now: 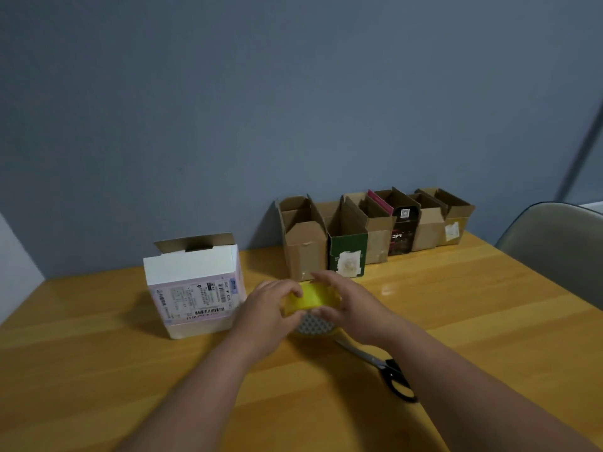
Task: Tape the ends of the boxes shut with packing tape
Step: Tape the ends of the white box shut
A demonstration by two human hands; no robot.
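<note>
Both hands grip the tape roll btwn them; white box sits just left, nearer the left hand.

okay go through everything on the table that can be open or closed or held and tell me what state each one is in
White box: top flap open, untaped.
Row of boxes: standing, tops open.
Tape roll: held by both hands.
Left hand: gripping the roll.
Right hand: gripping the roll.
Scissors: lying on the table, untouched; blades look closed.

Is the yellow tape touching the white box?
Apart. The head view shows bare table between the yellow tape roll and the white box.
</note>
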